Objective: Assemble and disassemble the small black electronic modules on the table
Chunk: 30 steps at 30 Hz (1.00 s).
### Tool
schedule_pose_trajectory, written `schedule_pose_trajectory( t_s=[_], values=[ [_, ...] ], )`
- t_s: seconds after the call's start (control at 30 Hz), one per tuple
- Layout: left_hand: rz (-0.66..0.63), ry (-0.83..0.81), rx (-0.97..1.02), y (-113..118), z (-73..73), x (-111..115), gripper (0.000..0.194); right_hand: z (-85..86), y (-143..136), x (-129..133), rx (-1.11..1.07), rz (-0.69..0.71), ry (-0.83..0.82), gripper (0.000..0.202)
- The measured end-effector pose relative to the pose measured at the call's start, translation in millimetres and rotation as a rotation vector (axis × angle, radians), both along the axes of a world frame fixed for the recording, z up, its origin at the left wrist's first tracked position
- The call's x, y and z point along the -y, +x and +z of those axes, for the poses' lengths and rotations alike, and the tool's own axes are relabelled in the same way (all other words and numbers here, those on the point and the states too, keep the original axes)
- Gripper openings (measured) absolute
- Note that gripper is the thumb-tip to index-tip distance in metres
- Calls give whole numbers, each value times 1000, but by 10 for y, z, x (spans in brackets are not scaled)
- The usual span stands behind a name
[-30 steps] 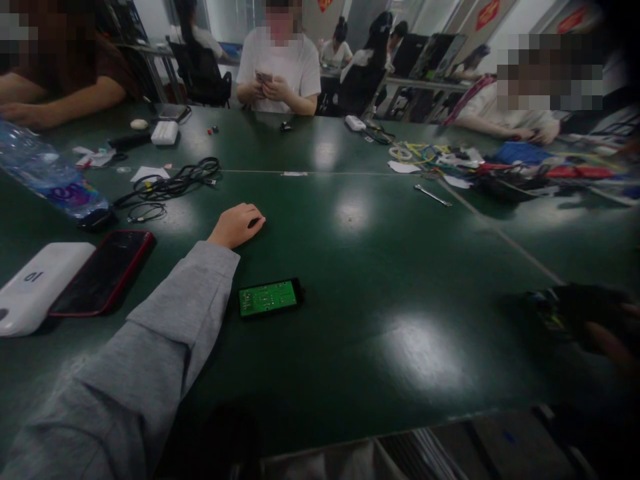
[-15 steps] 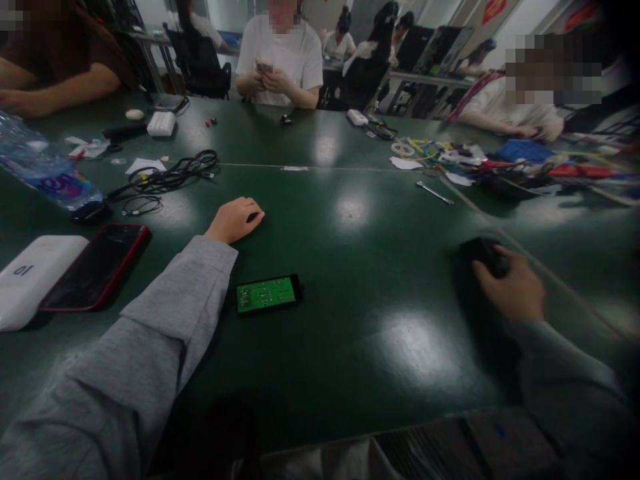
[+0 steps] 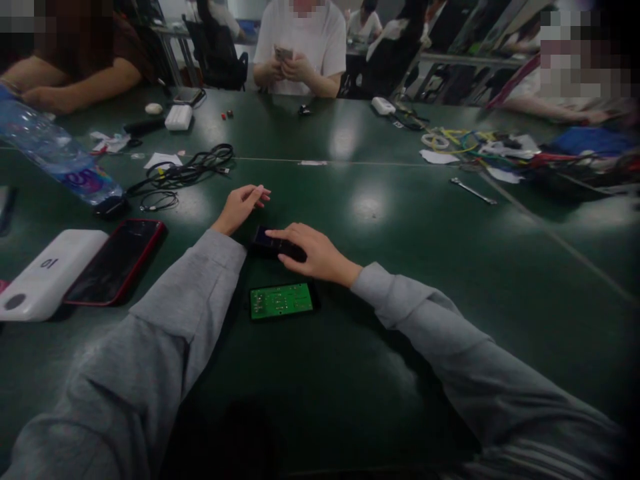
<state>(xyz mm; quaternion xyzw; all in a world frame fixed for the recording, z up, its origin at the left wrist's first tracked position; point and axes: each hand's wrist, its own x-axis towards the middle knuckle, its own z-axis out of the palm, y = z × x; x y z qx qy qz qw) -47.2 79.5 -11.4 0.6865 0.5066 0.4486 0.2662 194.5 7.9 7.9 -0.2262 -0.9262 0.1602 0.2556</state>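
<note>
Right hand (image 3: 316,253) has come left, gripping a black box (image 3: 262,237), so now it's beside the green board (image 3: 281,301) (nearer the front edge of the worktop (image 3: 425,233)). Left hand (image 3: 240,205) is empty, fingers loose.

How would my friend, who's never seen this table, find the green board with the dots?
On the dark green table, look between the two grey sleeves. Just nearer the wearer than the dark device under the right hand lies a flat green board. Unlike that dark device, it is bright green, speckled with tiny pale dots and edged in black.
</note>
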Motion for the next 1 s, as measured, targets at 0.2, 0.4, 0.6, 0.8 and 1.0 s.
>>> schedule_pose_trajectory(
  t_s=[0.2, 0.4, 0.6, 0.8, 1.0],
  values=[
    [-27, -46, 42, 23, 5, -8, 44, 63, 213, 59, -190, 47, -294, 43],
    [-42, -23, 35, 6, -43, -19, 42, 40, 323, 108, -219, -12, -291, 45],
    [-48, -22, 23, 0, -51, -15, 42, 3, 307, 197, -13, 86, -179, 50],
    [-33, -17, 17, -3, -29, -6, 41, -17, 383, -67, 84, -206, 76, 50],
    [-18, 11, -117, -1, -27, 19, 37, -194, 578, -386, 62, -588, 110, 61]
  ],
)
